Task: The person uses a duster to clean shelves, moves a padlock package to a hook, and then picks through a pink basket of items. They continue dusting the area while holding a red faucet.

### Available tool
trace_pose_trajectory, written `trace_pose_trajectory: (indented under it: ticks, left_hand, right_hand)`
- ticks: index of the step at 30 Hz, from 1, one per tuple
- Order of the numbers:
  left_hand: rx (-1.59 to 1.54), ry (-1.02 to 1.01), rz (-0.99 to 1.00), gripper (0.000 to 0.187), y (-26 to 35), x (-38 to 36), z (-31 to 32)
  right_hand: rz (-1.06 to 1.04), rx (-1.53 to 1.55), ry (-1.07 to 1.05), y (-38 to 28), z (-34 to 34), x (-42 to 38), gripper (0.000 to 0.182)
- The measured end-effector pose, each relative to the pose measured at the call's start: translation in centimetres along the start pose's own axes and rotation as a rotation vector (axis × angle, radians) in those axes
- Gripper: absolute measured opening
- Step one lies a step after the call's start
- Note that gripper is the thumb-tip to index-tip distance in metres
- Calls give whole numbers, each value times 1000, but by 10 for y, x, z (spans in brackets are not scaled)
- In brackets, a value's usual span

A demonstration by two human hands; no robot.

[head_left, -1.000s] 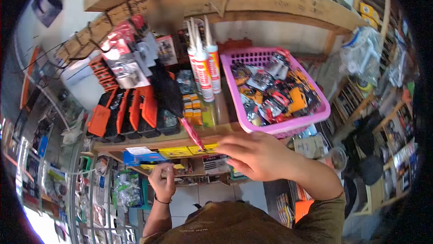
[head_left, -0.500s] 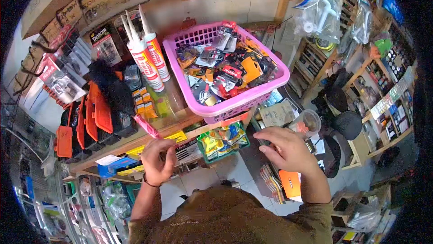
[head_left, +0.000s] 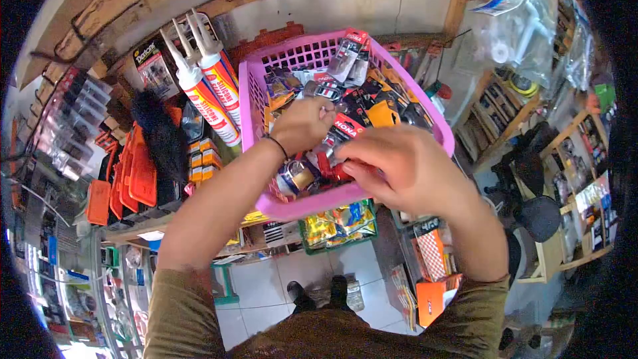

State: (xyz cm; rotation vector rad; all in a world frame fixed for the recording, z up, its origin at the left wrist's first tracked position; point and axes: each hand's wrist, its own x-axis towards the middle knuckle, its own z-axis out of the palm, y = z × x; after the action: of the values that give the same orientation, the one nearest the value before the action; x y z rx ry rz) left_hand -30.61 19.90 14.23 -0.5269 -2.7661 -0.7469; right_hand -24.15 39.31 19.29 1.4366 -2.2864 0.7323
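Observation:
A pink plastic basket (head_left: 249,103) holds a heap of carded hardware packs, among them a red-and-black HONA pack (head_left: 347,125). My left hand (head_left: 304,125) reaches into the basket from the left, its fingers curled over the packs; what they hold, if anything, is hidden. Over the front right part of the basket is my right hand (head_left: 395,165), bent, with thumb and forefinger apart close to a red item (head_left: 337,170). A pack with a brass-coloured padlock-like piece (head_left: 302,179) lies at the front, between my arms.
Silicone tubes (head_left: 206,103) stand left of the basket, beside small orange-and-white boxes (head_left: 203,160) and orange-lidded cases (head_left: 141,166). Below the basket's front is a green tray (head_left: 309,243) of yellow packets. Plastic bags (head_left: 512,33) hang at upper right.
Both hands have moved up and forward from in front of the shelf to the basket. The left hand now reaches among the packs. The view has shifted, and my feet show below.

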Motion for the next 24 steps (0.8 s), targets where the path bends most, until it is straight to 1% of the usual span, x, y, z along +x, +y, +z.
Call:
trace_pose_trajectory:
  ticks: [1,2,3,4,5,7,8,11,12,13,15,16,17,18,19,20,21,22,23,24]
  left_hand:
    - [11,-5,-13,27,-15,4,9]
    - [15,-158,74,28,-33,5,17]
    - [15,-314,158,29,-45,4,22]
    - [-159,-338,-57,28,-35,0,14]
    - [-159,-344,-81,28,-38,1,14]
    - [-129,-423,-141,25,-40,1,12]
    - [-118,-423,-119,22,-33,2,8]
    - [-169,-433,-104,21,-37,5,10]
    - [-254,-342,28,16,-43,2,9]
    - [-262,-346,33,16,-46,1,10]
    - [-359,-328,-92,12,-48,4,11]
    - [-311,-387,-135,12,-50,7,14]
    - [-306,-378,-123,12,-52,6,13]
    - [-237,-293,-92,10,-50,4,9]
    - [-168,-208,-61,8,-49,3,6]
    - [-328,-156,-225,6,-59,7,16]
    - [-327,-144,-214,6,-51,9,12]
    - [-325,-53,-232,5,-44,10,7]
    - [-323,38,-252,5,-38,9,3]
    - [-277,97,-183,6,-42,10,4]
  right_hand:
    - [-22,-27,-25,12,3,12,17]
    - [-27,-9,-23,25,6,24,17]
    - [35,-97,-196,38,9,36,16]
    - [93,-183,-375,50,15,47,16]
    - [110,-237,-453,63,23,56,18]
    - [131,-337,-512,84,49,67,19]
    - [122,-321,-521,88,57,66,19]
    - [151,-327,-581,84,67,57,21]
    - [142,-270,-421,84,69,54,22]
    - [136,-218,-255,84,69,50,24]
    - [118,-258,-219,93,68,48,25]
    - [152,-264,-205,97,65,49,26]
    - [183,-268,-189,100,61,49,28]
    - [225,-213,-179,100,56,51,30]
    - [219,-225,-170,106,56,52,30]
    - [323,-157,-185,115,60,54,25]
    - [427,-90,-201,115,57,58,23]
    - [486,-90,-157,113,55,58,20]
    - [480,-99,-153,112,52,60,20]
    - [493,-101,-115,112,49,63,19]
